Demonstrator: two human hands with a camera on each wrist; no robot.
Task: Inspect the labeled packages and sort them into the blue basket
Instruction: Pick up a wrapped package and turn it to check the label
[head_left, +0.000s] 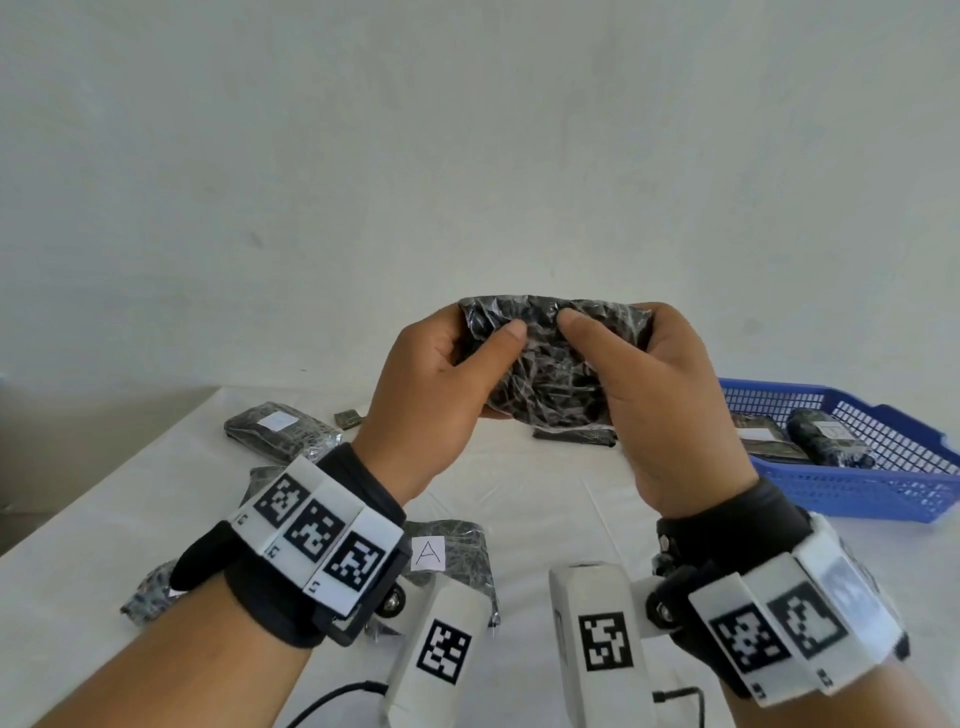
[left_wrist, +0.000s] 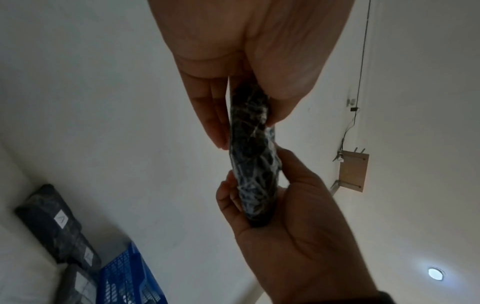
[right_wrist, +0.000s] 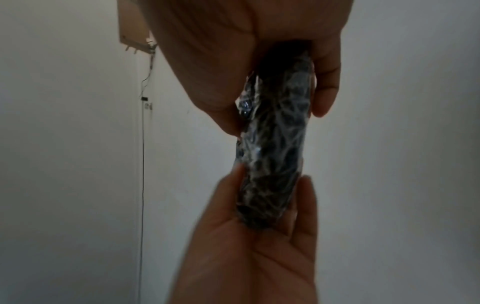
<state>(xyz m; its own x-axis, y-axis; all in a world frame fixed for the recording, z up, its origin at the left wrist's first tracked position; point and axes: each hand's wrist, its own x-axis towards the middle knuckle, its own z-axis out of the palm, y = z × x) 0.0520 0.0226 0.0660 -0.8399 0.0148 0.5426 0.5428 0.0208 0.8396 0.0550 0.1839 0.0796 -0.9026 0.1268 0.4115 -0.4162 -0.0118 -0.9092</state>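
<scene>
I hold a black package (head_left: 550, 364) in crinkled clear wrap up above the white table (head_left: 545, 499). My left hand (head_left: 441, 364) grips its left end, thumb on the near face. My right hand (head_left: 649, 384) grips its right end the same way. No label shows on the side facing me. The left wrist view sees the package (left_wrist: 249, 156) edge-on between both hands, and so does the right wrist view, where the package (right_wrist: 275, 148) is blurred. The blue basket (head_left: 883, 488) stands at the right and holds a labelled package (head_left: 826, 436) beside another dark one (head_left: 763, 436).
Several wrapped packages lie on the table: one with a white label (head_left: 280, 431) at back left, one marked A (head_left: 452, 561) under my left wrist, one at front left (head_left: 150, 592), a flat one (head_left: 571, 434) below the held package. A cable (head_left: 332, 701) runs along the front edge.
</scene>
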